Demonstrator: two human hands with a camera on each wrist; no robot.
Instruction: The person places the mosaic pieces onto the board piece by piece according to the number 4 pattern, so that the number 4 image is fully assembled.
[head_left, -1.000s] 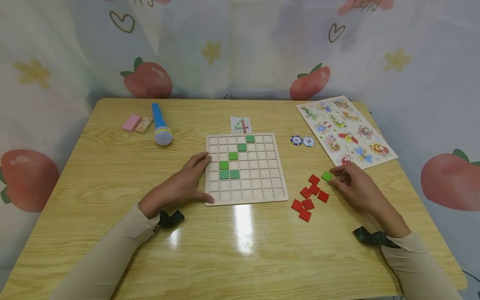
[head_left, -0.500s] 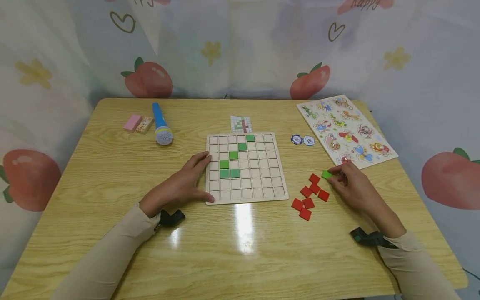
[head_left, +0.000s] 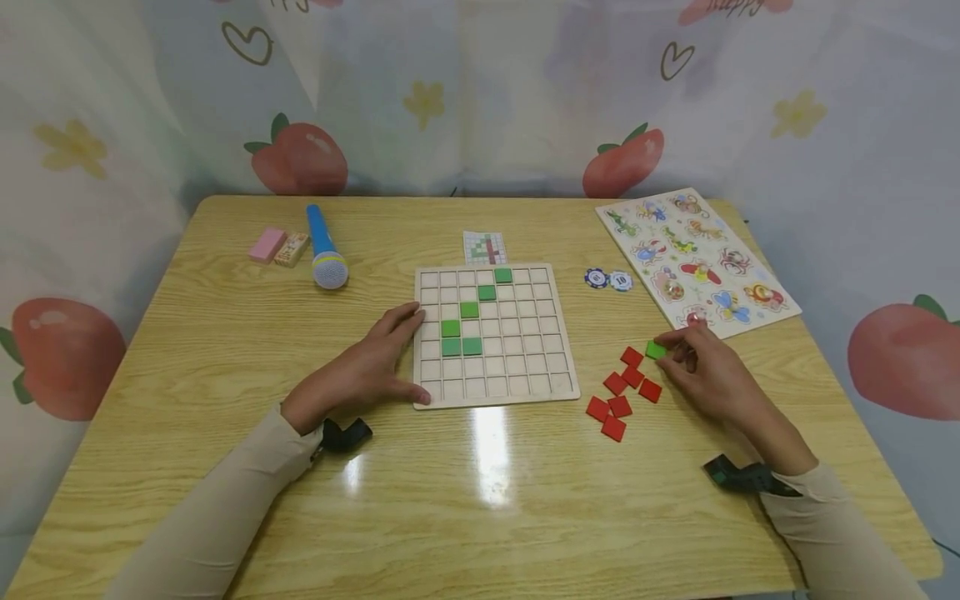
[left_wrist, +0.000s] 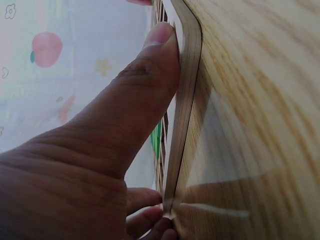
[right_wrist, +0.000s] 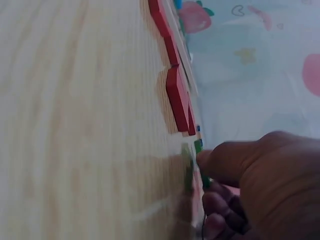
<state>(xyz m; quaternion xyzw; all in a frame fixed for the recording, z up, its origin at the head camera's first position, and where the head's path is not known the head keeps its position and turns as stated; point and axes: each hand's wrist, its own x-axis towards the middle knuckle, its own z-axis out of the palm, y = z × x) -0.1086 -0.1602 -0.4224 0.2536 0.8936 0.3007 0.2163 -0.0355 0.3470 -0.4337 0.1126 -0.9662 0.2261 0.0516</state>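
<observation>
Right grip [head_left: 708, 372] pinches a green tile [head_left: 655, 350]; left grip [head_left: 366, 368], spread, touches the board [head_left: 532, 344].

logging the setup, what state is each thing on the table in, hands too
grid board: partly filled, most cells bare
green tiles: six, set in cells
separate green tile: pinched, off the board
right hand: pinching that tile
left hand: touching the board's left edge
red tiles: loose, none on the board
pattern card: face up
microphone: lying down
chips: flat, side by side
</observation>
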